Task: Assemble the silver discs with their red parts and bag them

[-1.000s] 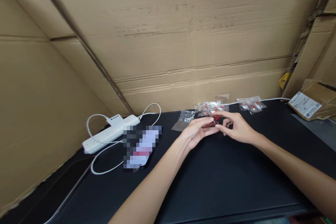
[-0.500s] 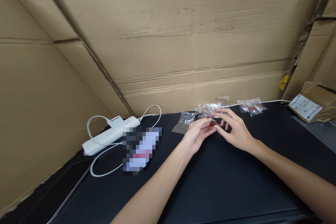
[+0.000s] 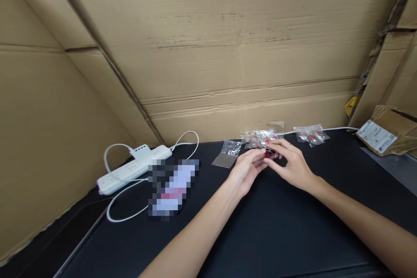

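My left hand (image 3: 245,168) and my right hand (image 3: 291,164) meet fingertip to fingertip over the black table (image 3: 267,230), both pinched on a small red and black part (image 3: 269,152). Its exact shape is too small to make out. Just behind the fingers lies a clear plastic bag with red pieces (image 3: 257,137). An empty-looking clear bag (image 3: 228,153) lies to the left of my left hand.
Another clear bag of red pieces (image 3: 310,134) lies at the back right. A white power strip (image 3: 130,168) with its cable sits at the left, beside a blurred flat object (image 3: 172,187). Cardboard walls (image 3: 208,52) enclose the table; a labelled cardboard box (image 3: 387,131) is far right.
The red part has been turned and drawn lower between my fingertips. Both hands have stayed at the same spot. The view has shifted slightly.
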Tool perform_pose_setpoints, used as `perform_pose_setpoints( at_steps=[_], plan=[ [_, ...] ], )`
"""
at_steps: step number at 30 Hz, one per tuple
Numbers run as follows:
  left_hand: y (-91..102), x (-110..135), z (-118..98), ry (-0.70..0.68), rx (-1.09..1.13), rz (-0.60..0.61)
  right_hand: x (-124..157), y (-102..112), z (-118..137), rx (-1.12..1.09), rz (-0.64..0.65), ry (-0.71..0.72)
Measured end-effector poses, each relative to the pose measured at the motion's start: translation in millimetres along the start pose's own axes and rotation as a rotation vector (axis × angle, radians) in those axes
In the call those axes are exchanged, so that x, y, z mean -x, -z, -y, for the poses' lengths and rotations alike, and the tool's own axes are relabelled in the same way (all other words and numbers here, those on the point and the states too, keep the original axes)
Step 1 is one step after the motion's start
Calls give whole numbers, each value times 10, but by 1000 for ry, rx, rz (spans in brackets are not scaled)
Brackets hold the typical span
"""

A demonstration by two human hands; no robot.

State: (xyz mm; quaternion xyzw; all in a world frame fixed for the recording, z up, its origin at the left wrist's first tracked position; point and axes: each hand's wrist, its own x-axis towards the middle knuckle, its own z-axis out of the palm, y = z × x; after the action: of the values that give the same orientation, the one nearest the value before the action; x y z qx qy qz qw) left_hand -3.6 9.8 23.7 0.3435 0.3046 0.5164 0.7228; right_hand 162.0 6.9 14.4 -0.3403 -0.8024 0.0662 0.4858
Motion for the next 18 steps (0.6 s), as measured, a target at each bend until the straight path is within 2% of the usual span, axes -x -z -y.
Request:
perform_pose_setpoints(
  at_steps=[6,18],
  plan=[
    [9,4,53,0,21,22,16,-16,-18,-5,33,-12],
    [-38,31,52,1,104,-18,-6,10,-21,-21,57,-21]
  ],
)
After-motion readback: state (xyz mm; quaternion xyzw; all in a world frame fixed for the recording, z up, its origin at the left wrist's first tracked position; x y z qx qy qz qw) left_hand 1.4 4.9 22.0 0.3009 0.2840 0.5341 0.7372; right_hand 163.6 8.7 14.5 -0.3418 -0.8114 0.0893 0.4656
